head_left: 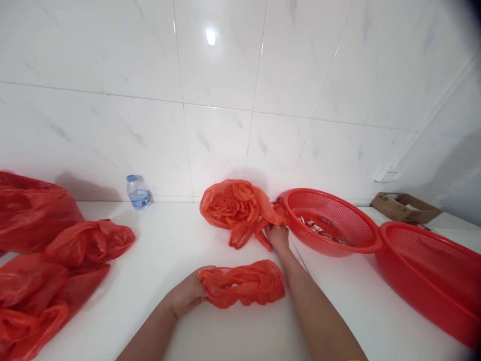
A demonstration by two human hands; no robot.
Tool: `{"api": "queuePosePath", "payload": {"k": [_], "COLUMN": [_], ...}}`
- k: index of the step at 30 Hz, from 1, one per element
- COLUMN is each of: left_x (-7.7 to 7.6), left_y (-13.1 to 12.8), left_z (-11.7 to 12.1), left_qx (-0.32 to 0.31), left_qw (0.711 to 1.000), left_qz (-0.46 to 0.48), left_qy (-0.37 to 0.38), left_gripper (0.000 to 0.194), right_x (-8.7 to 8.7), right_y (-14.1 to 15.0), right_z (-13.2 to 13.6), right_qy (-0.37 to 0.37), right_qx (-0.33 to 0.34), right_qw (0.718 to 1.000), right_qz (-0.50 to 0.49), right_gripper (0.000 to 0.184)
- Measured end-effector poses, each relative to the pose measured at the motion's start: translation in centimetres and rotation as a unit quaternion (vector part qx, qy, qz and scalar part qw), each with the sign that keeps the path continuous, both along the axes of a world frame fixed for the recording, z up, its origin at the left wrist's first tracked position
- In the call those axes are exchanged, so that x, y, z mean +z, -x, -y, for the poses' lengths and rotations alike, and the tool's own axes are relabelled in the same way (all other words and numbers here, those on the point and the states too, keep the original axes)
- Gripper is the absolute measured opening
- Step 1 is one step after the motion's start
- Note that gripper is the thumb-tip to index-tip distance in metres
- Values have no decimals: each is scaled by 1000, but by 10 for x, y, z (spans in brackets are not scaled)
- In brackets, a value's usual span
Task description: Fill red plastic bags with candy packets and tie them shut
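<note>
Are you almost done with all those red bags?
Filled, bulging red plastic bags already lie at the left. The left hand holds one crumpled red plastic bag; the right hand reaches into the heap of empty red bags. Small packets remain in the round red mesh basket.

place: packing workroom | cues: white tiled wall (pixel 225 75), red baskets (pixel 338 220), counter (pixel 169 240)

A crumpled red plastic bag (pixel 242 283) lies lengthwise on the white counter, near a heaped bag pile (pixel 236 205).
</note>
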State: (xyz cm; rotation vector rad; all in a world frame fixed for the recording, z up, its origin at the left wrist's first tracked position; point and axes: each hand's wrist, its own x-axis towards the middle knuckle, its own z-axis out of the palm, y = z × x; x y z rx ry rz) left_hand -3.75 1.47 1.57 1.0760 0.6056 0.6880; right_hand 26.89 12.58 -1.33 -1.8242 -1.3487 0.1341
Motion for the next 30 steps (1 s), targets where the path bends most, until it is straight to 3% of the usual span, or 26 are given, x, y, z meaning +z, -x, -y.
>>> {"api": "queuePosePath", "payload": {"k": [3,6,9,12,15,19,22,24,27,30], "left_x": [-4,-13,-19,-18,-12,-6,-5,-6,-6,-3], "left_y": [2,6,9,8,4,-4,-10,-12,-13,-8], "left_z": [-4,-10,-12,-11,-9,-9,-7,-5,-4,-9], "left_qx": [-17,25,2,-58,-54,8,42,58,74,126], "left_qw": [999,997,995,988,988,995,996,997,995,986], "left_qz": [24,65,104,140,147,99,60,43,58,110], "left_qy": [27,20,9,-11,-18,-32,-42,-28,-12,-11], "left_gripper": [42,47,55,63,61,36,28,20,18,15], "right_x": [-2,-11,-16,-10,5,17,17,15,11,10], "right_y": [0,1,3,8,20,54,88,106,118,110], "right_z": [11,39,71,99,121,147,160,163,159,152], "right_qy": [-48,-82,-88,-90,-100,-97,-39,9,48,53], "right_qx": [19,18,16,15,29,138,244,270,240,203], "right_qw": [996,987,980,974,983,983,967,962,969,974], "right_qz": [-71,-135,-178,-209,-154,-78,-63,-40,-35,-80], "right_gripper": [40,44,41,35,27,26,44,54,32,13]}}
